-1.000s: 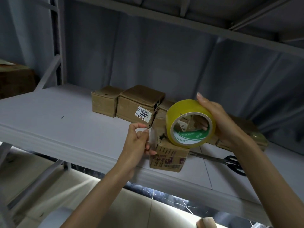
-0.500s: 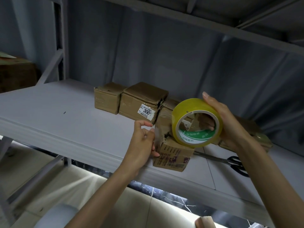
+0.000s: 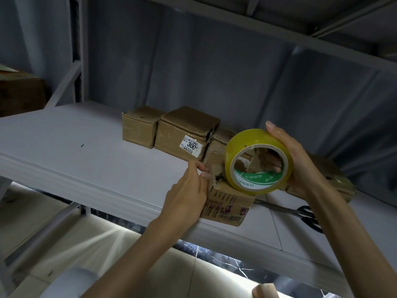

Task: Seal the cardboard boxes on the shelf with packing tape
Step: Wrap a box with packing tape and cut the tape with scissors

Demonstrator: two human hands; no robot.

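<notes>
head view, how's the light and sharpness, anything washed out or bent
Head view: the shelf bay is dim and bluish; a bright strip under the shelf edge glares onto the floor; the upper beam bows from the wide lens; the tape roll in the right hand and the 300 label read sharp; the left hand is clear; the scissors lie in shadow.

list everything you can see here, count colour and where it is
cardboard boxes: at least four, brown, clustered mid-shelf; one bears a white 300 label
front box: one, brown, printed, torn top, at the shelf's front edge
tape roll: one, yellow with green-and-white core, over the front box
scissors: one pair, black handles, on the shelf right of the front box
shelf: one, grey-white, bearing the boxes
left hand: pinching at the front box's left top edge
right hand: gripping the tape roll
</notes>
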